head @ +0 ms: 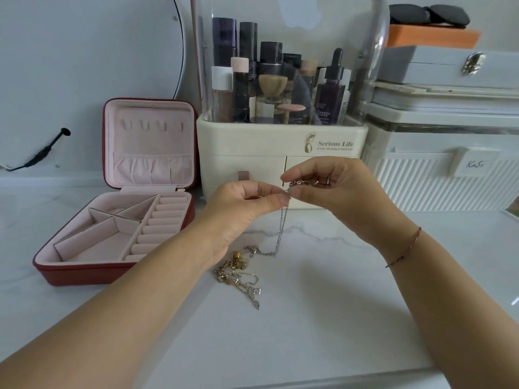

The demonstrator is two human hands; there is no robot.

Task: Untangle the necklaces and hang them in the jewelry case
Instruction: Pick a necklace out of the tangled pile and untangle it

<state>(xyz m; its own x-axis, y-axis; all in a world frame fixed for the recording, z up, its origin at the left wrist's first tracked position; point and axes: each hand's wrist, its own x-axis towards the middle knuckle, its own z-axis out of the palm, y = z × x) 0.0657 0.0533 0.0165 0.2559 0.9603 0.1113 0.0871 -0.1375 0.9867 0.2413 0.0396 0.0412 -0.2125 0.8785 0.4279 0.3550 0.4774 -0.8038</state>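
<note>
Head view: my left hand (pixel 238 209) and right hand (pixel 337 192) each pinched the chain (pixel 282 226) at its top, raised so it hung straight above the tangle (pixel 238 273) on the counter (pixel 337 299). The case (pixel 84 273) sat open at left, hooks (pixel 153 125) bare.

A cream organizer (pixel 280 141) full of bottles (pixel 332 94) stands on the desk (pixel 337 304). White boxes (pixel 438 183) sit beside it.

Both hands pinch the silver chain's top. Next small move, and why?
Probably raise the silver chain slightly to test whether its lower end slips free. The left hand and right hand pinch its top, while its bottom lies on the table by the gold tangle. The case hooks are bare.
</note>
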